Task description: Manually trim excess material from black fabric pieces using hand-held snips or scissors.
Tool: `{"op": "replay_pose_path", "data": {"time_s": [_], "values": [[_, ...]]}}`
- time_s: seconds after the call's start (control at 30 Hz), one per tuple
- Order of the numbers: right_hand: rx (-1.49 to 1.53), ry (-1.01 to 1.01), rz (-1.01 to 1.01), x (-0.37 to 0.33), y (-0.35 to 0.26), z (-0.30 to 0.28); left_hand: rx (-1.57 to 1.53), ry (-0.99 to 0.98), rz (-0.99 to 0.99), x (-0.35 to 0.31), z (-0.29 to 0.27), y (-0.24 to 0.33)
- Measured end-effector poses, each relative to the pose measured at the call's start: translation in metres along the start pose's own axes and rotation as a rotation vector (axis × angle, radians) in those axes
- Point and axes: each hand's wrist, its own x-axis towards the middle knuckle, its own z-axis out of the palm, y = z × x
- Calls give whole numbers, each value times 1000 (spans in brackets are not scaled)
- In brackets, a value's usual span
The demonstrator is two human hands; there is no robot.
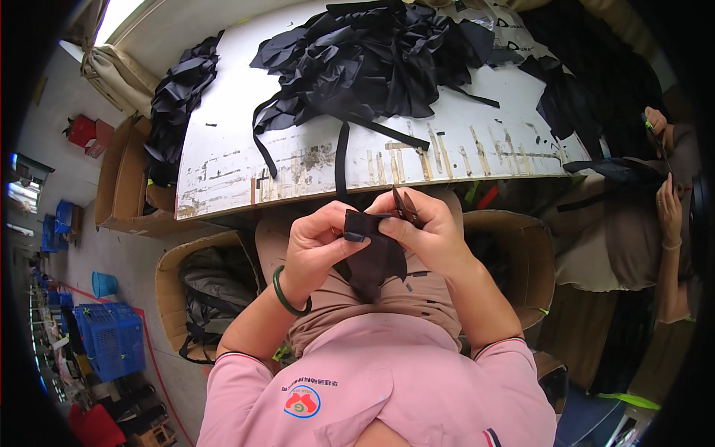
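The left forearm [257, 316] and right forearm [482, 298] are slanting inward to each other, the elbows sitting farther from the desk [223, 141] than the wrists. Just short of the desk's near edge, the left hand [316, 242] is pinching, its fingers bending toward its thumb. Beside it, near that same edge, the right hand [430, 232] is gripping, its thumb pointing across toward the left.

Wearer's kit on my feed: pink shirt [454, 380], beige-brown trousers [423, 307].
I note striped sleeve hems [500, 344], round blue-ringed chest badge [302, 402], dark green bangle [280, 291] worn left.
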Motion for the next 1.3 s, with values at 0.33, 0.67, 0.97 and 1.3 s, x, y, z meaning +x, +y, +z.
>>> {"op": "replay_pose_path", "data": {"time_s": [0.33,0.67,0.97,1.3], "values": [[459,68,514,-8,16,-5,-104,-49,-21,-1,2,-7],[679,-242,644,-3,24,-17,80,-197,70,0,-2,-6],[-131,140,107,-33,10,6,301,233,245,-5,2,-19],[92,-4,376,-33,14,18,443,185,419,-5,1,-25]]}}
